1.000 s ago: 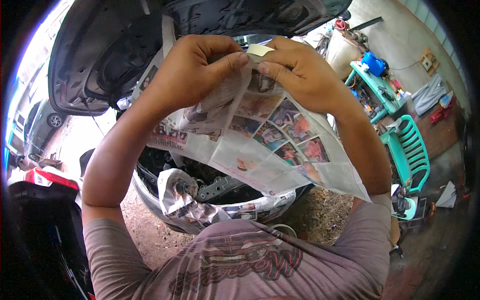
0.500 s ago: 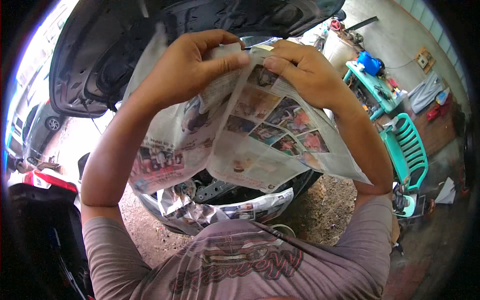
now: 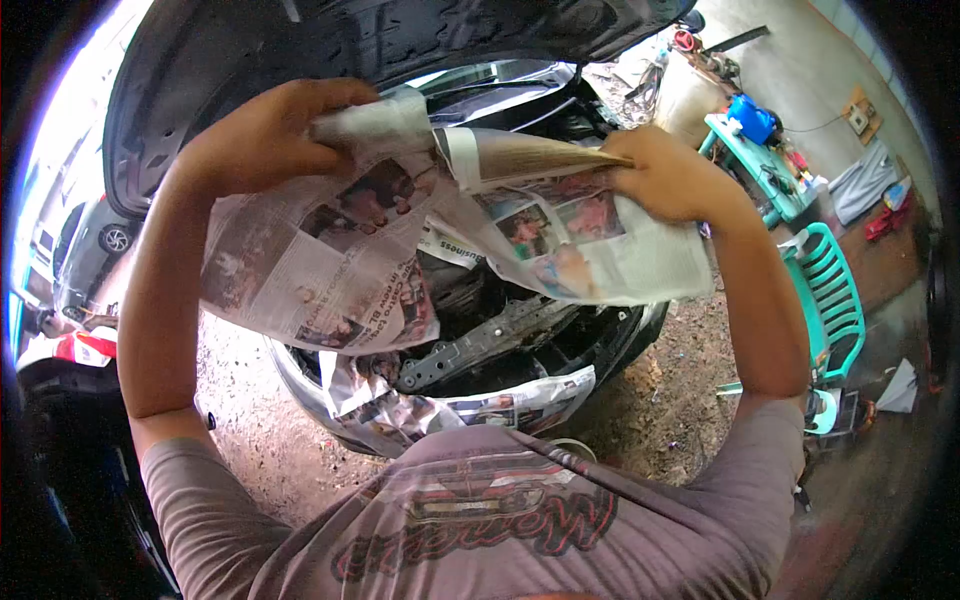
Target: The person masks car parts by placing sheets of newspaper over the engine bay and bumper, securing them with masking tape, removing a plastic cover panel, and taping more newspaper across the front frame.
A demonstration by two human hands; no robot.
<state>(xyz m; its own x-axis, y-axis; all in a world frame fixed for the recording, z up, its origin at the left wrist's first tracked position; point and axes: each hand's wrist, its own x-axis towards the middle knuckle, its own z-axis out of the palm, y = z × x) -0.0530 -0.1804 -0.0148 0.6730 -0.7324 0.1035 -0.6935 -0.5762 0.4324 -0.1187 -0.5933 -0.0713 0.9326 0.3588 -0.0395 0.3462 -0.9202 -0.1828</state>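
A sheet of newspaper (image 3: 320, 255) hangs between my hands, over the front of a car whose hood (image 3: 400, 35) is raised. My left hand (image 3: 275, 135) is closed on its upper left part, where the paper is bunched. At the upper right, my right hand (image 3: 665, 175) grips the other side by a folded, curling edge. A split shows between the two sides near the top middle; I cannot tell whether they still join lower down. Below, more newspaper (image 3: 500, 405) covers the car's front bumper, and a metal crossmember (image 3: 480, 345) is exposed in the engine bay.
To the right are a green plastic chair (image 3: 835, 300) and a small green table (image 3: 755, 165) with a blue container (image 3: 750, 118) and tools on it. A grey car (image 3: 95, 235) is parked at the left. Gravel (image 3: 660, 390) surrounds the car's front.
My hands have moved apart, the left one leftward and the right one slightly right and down. The newspaper has spread wide and split at the top, uncovering more of the engine bay.
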